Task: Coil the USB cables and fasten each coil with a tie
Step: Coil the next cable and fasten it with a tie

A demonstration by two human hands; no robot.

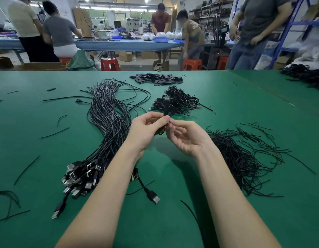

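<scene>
My left hand (148,129) grips a small coiled black USB cable (165,111) above the green table (235,108); its plug sticks up past my fingers. My right hand (184,136) pinches at the coil beside my left thumb, where a thin black tie seems to sit, though I cannot make it out clearly. A long bundle of uncoiled USB cables (108,122) runs along the left, its plugs (81,178) heaped near my left forearm. A heap of black wire ties (243,158) lies to the right. Finished coils (176,102) are piled just beyond my hands.
A pile of small flat black pieces (157,79) sits near the far edge. Stray ties (26,170) lie scattered on the left, and one loose USB plug (154,198) lies between my forearms. More black cables (307,76) are heaped at the far right. Several people work at a table beyond.
</scene>
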